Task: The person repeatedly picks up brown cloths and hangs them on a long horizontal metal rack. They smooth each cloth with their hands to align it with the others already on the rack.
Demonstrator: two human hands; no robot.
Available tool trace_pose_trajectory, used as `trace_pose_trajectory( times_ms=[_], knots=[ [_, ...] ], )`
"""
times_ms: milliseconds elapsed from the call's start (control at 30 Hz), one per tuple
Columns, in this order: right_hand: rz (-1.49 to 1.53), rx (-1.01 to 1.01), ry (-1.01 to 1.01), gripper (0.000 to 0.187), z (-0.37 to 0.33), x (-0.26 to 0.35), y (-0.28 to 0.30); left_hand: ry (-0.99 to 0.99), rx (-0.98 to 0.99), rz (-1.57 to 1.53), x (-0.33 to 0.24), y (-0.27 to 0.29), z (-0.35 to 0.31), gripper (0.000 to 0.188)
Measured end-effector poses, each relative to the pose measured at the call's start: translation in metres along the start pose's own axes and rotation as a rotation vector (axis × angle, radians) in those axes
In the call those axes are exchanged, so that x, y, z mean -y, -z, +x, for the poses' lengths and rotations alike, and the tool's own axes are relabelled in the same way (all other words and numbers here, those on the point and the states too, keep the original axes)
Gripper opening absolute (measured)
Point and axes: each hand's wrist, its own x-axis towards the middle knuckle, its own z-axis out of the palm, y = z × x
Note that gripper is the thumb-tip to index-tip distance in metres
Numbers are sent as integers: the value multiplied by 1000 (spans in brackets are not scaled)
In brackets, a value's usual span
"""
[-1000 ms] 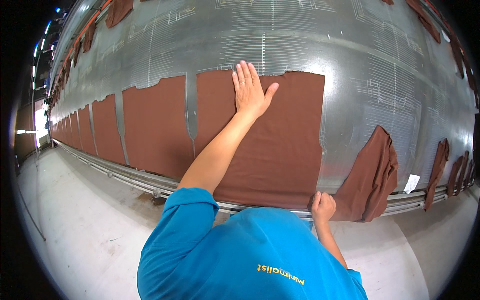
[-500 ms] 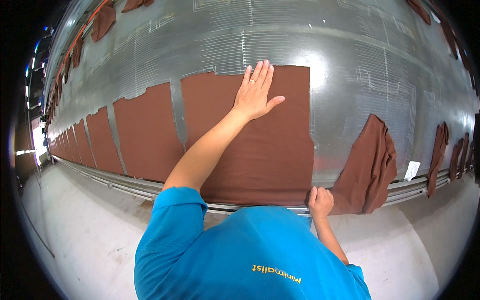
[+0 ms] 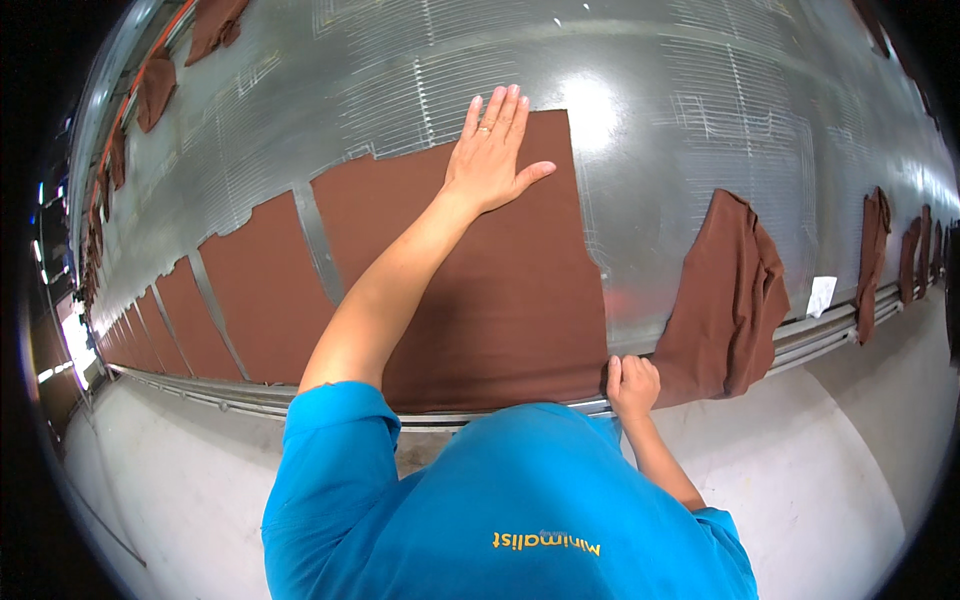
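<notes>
A large brown fabric panel (image 3: 490,300) lies spread on the grey table top (image 3: 640,130), its near side reaching the metal edge. My left hand (image 3: 492,155) rests flat on its far part, fingers stretched out and thumb apart, a ring on one finger. By the panel's near right corner, my right hand (image 3: 634,386) is closed at the table edge. Its curled fingers hide whatever they may grip. Just right of that hand a loosely folded brown cloth piece (image 3: 728,290) lies with its near end at the rail.
More flat brown panels (image 3: 265,280) run in a row to the left. Metal rails (image 3: 250,403) line the near edge. A small white paper (image 3: 821,296) and hanging brown pieces (image 3: 870,260) are at the right. Other cloth pieces (image 3: 155,90) hang along the far left edge.
The whole view has shifted, so the table and panels appear turned and farther left. My left hand stays flat on the panel, and my right hand stays closed at its near corner.
</notes>
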Motion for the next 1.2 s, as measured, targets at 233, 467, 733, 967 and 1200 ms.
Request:
trace_pose_trajectory(
  times_ms=[233,467,733,967,1200],
  knots=[
    [-8,-19,-6,31,-2,0,0,-55,67,-10,-68,-6,11,98],
    [126,-2,-39,29,-5,-6,2,-95,127,-77,-50,14,-56,86],
    [482,-282,-27,21,86,41,-2,291,29,-57,-18,24,-203,82],
    [291,62,-245,22,163,69,-8,478,-3,3,-27,21,-262,83],
    [654,89,-328,24,172,73,-10,503,-25,-4,-31,20,-261,83]
  ],
)
